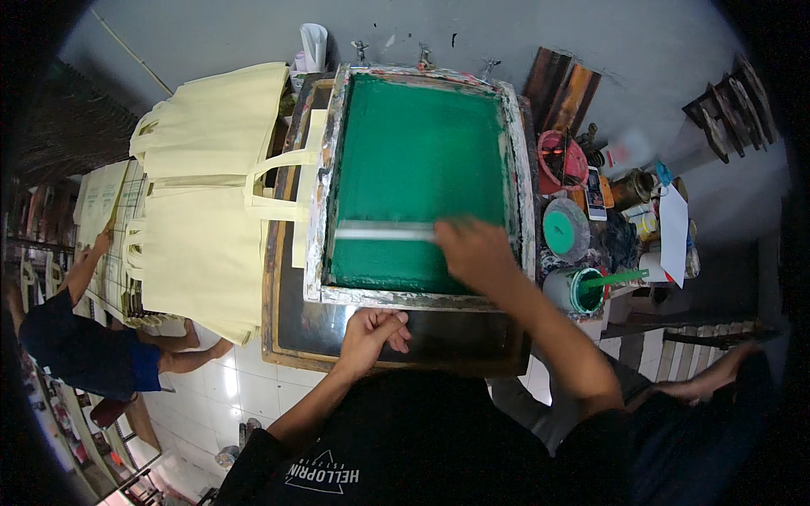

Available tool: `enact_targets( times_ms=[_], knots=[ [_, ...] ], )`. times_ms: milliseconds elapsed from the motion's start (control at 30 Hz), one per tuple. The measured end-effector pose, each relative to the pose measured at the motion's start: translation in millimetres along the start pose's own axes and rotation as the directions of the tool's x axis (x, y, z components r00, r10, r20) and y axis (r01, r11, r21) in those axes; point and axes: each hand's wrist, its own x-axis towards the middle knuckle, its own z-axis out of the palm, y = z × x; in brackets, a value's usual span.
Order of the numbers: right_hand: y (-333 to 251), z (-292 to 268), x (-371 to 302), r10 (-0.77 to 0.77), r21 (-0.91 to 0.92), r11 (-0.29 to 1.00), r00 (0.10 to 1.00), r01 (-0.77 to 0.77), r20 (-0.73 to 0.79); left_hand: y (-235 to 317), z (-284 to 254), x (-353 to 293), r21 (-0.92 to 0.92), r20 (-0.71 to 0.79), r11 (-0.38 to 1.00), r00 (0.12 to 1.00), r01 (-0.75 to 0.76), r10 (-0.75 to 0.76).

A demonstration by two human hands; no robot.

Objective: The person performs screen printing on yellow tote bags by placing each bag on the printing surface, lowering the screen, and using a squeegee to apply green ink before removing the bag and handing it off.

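Observation:
In front of me lies a screen printing frame (422, 297), its pale rim crusted with paint and its mesh (422, 152) coated in green ink. My right hand (472, 253), blurred by motion, grips the right end of a pale, narrow squeegee (380, 230) that lies crosswise over the near part of the mesh. Just below the frame's near edge rests my left hand (377, 333), its fingers curled in and nothing seen in them. A cream fabric bag (314, 160) is partly under the frame's left side, its handle sticking out; the frame hides the rest.
Stacked cream bags (202, 244) lie left of the dark printing board (312, 329). On the right stand an ink tub (588, 291) with a green stick, a round green-stained lid (564, 229), a pink basin (564, 160) and a phone (596, 194). Another person (84, 337) works far left.

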Motion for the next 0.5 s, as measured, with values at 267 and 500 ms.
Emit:
enact_targets(
  times_ms=[267, 500],
  knots=[
    [130.8, 9.5, 172.2, 0.130, 0.117, 0.983, 0.985, -0.144, 0.117, 13.5, -9.0, 0.9, -0.279, 0.119, 0.942, 0.980, 0.187, -0.159],
    [162.8, 1.1, 219.5, 0.251, 0.050, 0.962, 0.942, -0.268, 0.222, 63.1, -6.8, 7.1, -0.109, 0.365, 0.981, 0.925, 0.159, -0.109]
  ],
)
